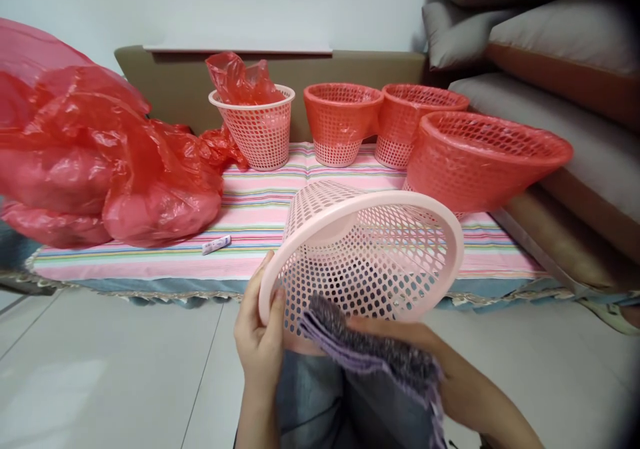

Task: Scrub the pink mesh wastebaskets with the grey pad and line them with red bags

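A pink plastic mesh basket [320, 215] lies tilted over my lap, its wide mouth facing me. My left hand [260, 322] grips its rim at the left, thumb inside and fingers behind. In my right hand [415, 342] is a folded dark grey cloth [375, 349] with purple edging, held at the near lower rim. One end of the cloth reaches into the basket's mouth. Part of my right hand is hidden behind the cloth.
On the striped bench cover [260, 202] stand a pink basket [265, 129] holding a crumpled red bag and several baskets lined with red bags [345, 115]. Bulging red plastic bags [160, 209] lie left, near a small tube [217, 244]. Grey cushions [565, 42] are piled right.
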`<state>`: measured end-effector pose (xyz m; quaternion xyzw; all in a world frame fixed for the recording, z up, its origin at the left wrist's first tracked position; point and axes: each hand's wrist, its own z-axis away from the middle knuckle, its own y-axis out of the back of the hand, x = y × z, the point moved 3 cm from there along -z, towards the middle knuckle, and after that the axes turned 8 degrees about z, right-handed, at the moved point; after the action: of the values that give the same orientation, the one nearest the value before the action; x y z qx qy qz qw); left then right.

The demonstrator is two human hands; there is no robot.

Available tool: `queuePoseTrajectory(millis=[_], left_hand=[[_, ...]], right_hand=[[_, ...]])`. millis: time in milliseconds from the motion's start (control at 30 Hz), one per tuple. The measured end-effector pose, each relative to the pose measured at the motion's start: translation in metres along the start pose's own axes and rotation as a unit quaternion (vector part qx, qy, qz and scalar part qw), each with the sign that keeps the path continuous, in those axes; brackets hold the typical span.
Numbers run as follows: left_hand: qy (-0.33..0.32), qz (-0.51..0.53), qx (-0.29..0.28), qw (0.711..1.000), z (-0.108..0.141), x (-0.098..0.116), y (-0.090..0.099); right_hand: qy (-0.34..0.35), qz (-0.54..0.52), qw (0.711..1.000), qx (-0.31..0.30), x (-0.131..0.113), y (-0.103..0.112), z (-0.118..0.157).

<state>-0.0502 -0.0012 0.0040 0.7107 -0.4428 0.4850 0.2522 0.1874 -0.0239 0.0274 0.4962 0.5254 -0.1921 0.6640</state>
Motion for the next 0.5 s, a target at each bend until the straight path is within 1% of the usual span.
queuePoseTrajectory(millis=[67,100,133,167,200,233,300,333,400,500], left_hand=[[0.003,-0.007,-0.003,1.000,-0.001,0.001,0.000],[0.004,-0.010,-0.003,1.000,-0.001,0.001,0.000],[0.006,-0.012,-0.007,1.000,-0.001,0.001,0.000],[0.009,-0.013,-0.011,1.000,-0.002,0.001,-0.001],[0.011,-0.013,-0.017,1.000,-0.002,0.001,-0.002],[0.014,-0.014,-0.024,1.000,-0.002,0.001,-0.002],[0.017,-0.017,-0.034,0.999,-0.002,-0.001,-0.003],[0.017,-0.019,-0.039,0.999,-0.003,-0.002,-0.004],[0.020,-0.022,-0.052,0.998,-0.002,-0.006,-0.005],[0.036,-0.015,-0.070,0.997,0.002,-0.014,-0.008]], right_hand=[[0.030,0.001,0.998,0.048,0.002,0.011,-0.026],[0.045,0.018,0.996,0.078,0.006,0.015,-0.043],[0.060,0.061,0.991,0.105,0.011,0.017,-0.061],[0.059,0.127,0.982,0.128,0.018,0.018,-0.081],[0.032,0.209,0.967,0.140,0.027,0.018,-0.101],[-0.010,0.300,0.944,0.135,0.039,0.016,-0.119],[-0.049,0.343,0.929,0.131,0.061,0.008,-0.150],[-0.064,0.358,0.924,0.121,0.072,0.002,-0.160],[-0.082,0.372,0.920,0.093,0.091,-0.012,-0.173],[-0.107,0.386,0.914,0.065,0.110,-0.026,-0.178]])
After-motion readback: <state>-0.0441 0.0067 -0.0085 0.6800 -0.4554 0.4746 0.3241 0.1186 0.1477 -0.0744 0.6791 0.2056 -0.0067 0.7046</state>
